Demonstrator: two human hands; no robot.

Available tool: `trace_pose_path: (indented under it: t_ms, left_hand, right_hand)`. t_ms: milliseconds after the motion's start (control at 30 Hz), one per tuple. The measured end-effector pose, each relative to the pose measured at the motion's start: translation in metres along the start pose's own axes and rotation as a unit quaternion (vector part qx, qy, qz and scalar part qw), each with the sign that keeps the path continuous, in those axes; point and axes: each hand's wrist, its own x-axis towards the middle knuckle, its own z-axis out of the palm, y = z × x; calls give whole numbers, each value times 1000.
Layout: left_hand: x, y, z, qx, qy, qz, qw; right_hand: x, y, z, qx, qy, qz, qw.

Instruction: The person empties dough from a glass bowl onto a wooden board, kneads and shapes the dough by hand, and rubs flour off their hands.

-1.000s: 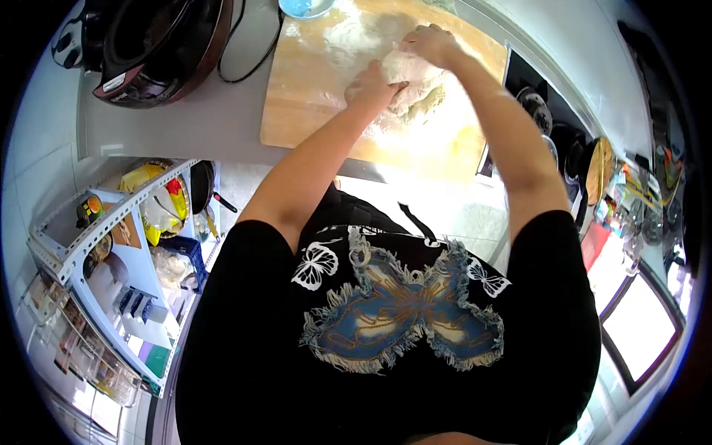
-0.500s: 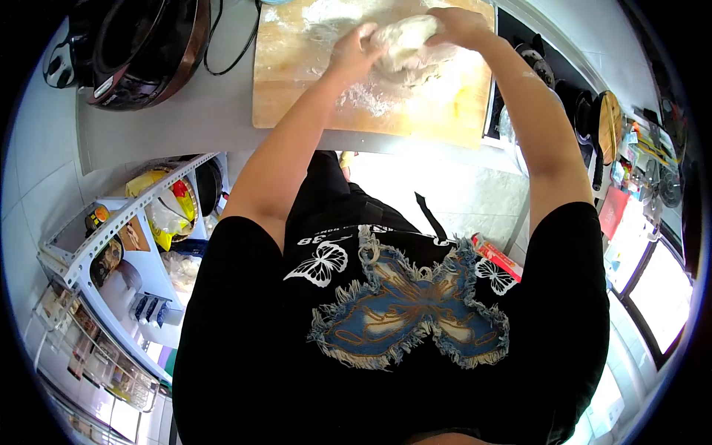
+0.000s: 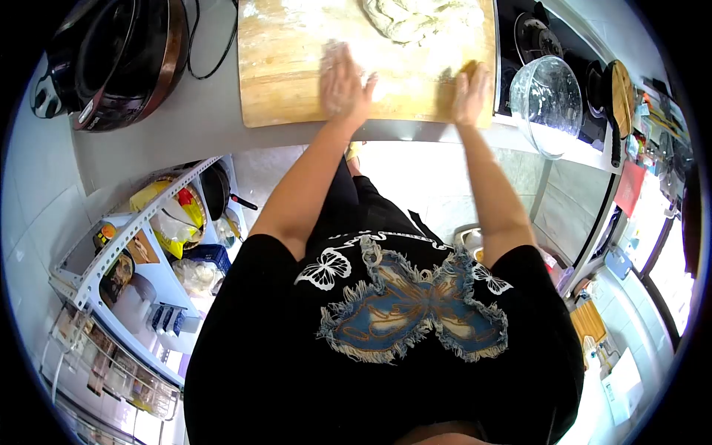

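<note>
Left hand (image 3: 344, 87) and right hand (image 3: 470, 93) have come away from the dough (image 3: 420, 18) since half a second ago; both are released, with palms down over the near part of the wooden board (image 3: 280, 87). I cannot tell whether they press on it. Dough lies at the board's far side, pale, soft and unevenly folded, its far edge cut off. Loose flour (image 3: 298, 6) whitens the board. Right of the board is a clear, round bowl (image 3: 547, 104), its material hard to make out.

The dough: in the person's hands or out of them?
Out: the dough lies on the wooden board, with board showing between it and both left hand and right hand.
</note>
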Motion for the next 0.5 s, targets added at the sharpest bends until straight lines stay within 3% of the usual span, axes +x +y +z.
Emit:
trace_pose_path:
  t_ms: [33, 133, 167, 200, 233, 267, 333, 400, 500]
  left_hand:
    - [9, 9, 1, -126, -10, 21, 992]
    - [28, 8, -14, -207, -48, -43, 976]
    - [27, -5, -11, -239, 28, -31, 970]
    - [23, -20, -15, -225, 7, -61, 972]
    - [10, -26, -20, -143, -7, -25, 989]
    - [-6, -27, -24, -63, -18, 11, 998]
    - [-28, 2, -28, 66, -157, 132, 977]
    - [-35, 36, -9, 79, -253, 309, 913]
    - [-23, 56, 12, 34, -244, 392, 886]
  right_hand:
    - [-13, -13, 15, 25, 13, -21, 999]
    - [-42, -88, 42, 120, -20, -32, 992]
    - [-45, -106, 51, 168, -6, -45, 985]
    - [-42, -116, 57, 217, 10, -59, 974]
    - [-36, -113, 52, 330, 14, -42, 943]
    - [-35, -102, 39, 329, 16, -38, 944]
    - [-28, -74, 9, 439, -60, -76, 893]
    - [-24, -70, -25, 397, -28, 23, 917]
    - [-12, -50, -28, 391, 5, 31, 920]
